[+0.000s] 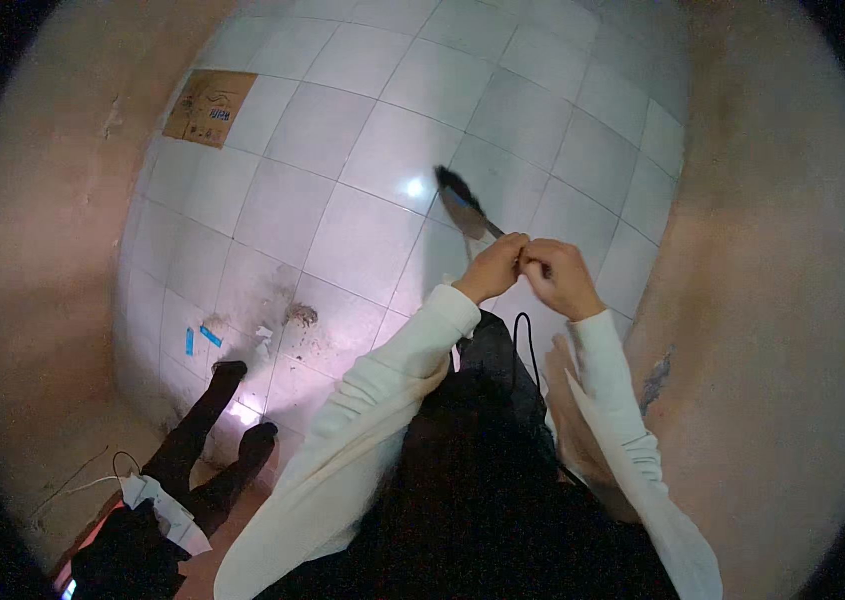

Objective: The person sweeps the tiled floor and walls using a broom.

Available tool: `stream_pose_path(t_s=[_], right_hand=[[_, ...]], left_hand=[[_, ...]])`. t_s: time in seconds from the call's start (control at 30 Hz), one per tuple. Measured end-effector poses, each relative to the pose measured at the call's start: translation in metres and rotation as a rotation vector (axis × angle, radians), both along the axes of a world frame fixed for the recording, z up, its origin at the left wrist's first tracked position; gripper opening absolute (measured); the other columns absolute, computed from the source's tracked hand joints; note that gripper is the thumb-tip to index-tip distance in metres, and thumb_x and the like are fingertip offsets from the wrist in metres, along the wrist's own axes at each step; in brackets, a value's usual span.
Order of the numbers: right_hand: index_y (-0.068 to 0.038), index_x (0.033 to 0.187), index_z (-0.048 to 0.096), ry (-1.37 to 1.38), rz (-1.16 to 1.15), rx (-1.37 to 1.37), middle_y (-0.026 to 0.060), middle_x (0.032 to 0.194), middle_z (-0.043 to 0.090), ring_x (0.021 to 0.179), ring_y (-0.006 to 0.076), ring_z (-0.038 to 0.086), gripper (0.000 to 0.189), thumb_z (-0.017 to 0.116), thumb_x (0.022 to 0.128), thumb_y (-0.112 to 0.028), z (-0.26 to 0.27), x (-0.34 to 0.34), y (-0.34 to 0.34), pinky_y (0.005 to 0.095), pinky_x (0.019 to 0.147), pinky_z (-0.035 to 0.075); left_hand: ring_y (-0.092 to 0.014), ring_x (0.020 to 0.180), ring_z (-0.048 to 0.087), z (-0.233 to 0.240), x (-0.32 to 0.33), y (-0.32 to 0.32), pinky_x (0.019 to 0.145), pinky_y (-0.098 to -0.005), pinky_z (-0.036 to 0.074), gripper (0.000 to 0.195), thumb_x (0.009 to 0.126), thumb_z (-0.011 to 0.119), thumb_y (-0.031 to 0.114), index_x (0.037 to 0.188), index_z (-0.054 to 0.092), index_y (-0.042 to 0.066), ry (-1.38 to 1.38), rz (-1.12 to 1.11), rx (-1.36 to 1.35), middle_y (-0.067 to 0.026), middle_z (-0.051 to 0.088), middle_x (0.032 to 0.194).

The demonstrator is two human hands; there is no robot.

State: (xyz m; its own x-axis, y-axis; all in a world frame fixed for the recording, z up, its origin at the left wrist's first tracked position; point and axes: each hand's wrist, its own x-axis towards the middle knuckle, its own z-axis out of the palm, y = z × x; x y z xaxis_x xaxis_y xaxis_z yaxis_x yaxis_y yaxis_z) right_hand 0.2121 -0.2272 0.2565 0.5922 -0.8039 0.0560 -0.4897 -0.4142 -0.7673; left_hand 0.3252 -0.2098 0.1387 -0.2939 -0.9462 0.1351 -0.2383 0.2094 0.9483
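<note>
A broom [460, 196] with dark bristles hangs over or rests on the pale tiled floor [362, 229]; I cannot tell which. Its handle runs back towards me into my left hand [496, 268], which is closed around it. Right beside that, my right hand [559, 277] curls in a fist at the near end of the handle, touching or almost touching the left. Both fists hide most of the handle. Left of my left sleeve, a small heap of dirt [302, 313] lies on the tiles with grime around it.
A flat piece of printed cardboard [209, 109] lies by the left wall [70, 225]. Two blue strips [200, 338] and white scraps [263, 339] lie near a person's dark-clad legs [201, 427] at lower left. The right wall [752, 300] runs close beside me.
</note>
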Motion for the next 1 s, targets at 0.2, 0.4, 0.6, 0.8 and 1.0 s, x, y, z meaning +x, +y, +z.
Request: stream_pose_path(t_s=[0.2,0.4,0.6,0.8,1.0], right_hand=[[-0.004,0.071,0.054,0.137,0.045,0.001,0.015,0.067,0.055,0.064,0.0311,0.053,0.015,0.049,0.064,-0.017,-0.112,0.021,0.062,0.0385,0.061,0.043],[-0.003,0.074,0.053,-0.05,0.122,0.121,0.0163,0.069,0.055,0.066,0.0323,0.052,0.017,0.047,0.067,-0.018,-0.098,0.03,0.085,0.0399,0.062,0.042],[0.0,0.071,0.052,-0.129,0.302,0.37,0.0153,0.071,0.054,0.068,0.03,0.052,0.016,0.042,0.07,-0.012,-0.11,0.049,0.101,0.0337,0.064,0.041],[0.001,0.065,0.053,-0.175,0.145,0.451,0.0119,0.064,0.053,0.062,0.0221,0.052,0.015,0.043,0.068,-0.009,-0.081,0.01,0.06,0.0285,0.06,0.041],[0.002,0.062,0.051,-0.145,0.071,0.285,0.0108,0.061,0.051,0.056,0.0183,0.049,0.01,0.043,0.064,-0.004,0.019,-0.085,-0.012,0.0271,0.055,0.039]], left_hand=[[-0.03,0.078,0.047,-0.097,0.024,0.048,0.066,-0.0351,0.037,0.015,0.063,0.053,0.009,0.076,0.049,0.002,-0.127,-0.138,0.173,-0.0137,0.05,0.084],[-0.031,0.074,0.05,-0.072,0.041,0.107,0.065,-0.0331,0.04,0.012,0.064,0.052,0.009,0.074,0.054,0.002,-0.048,-0.073,0.267,-0.0159,0.053,0.074],[-0.035,0.075,0.051,-0.069,0.072,0.156,0.064,-0.035,0.04,0.016,0.068,0.048,0.004,0.083,0.052,0.0,-0.067,0.014,0.349,-0.0195,0.054,0.078],[-0.032,0.084,0.048,-0.044,0.034,0.121,0.073,-0.0347,0.038,0.024,0.077,0.047,0.011,0.098,0.045,0.0,-0.251,0.149,0.314,-0.0187,0.05,0.09],[-0.031,0.086,0.047,0.05,-0.067,0.026,0.074,-0.0348,0.038,0.02,0.073,0.049,0.009,0.089,0.046,-0.002,-0.157,0.123,0.164,-0.0172,0.048,0.09]])
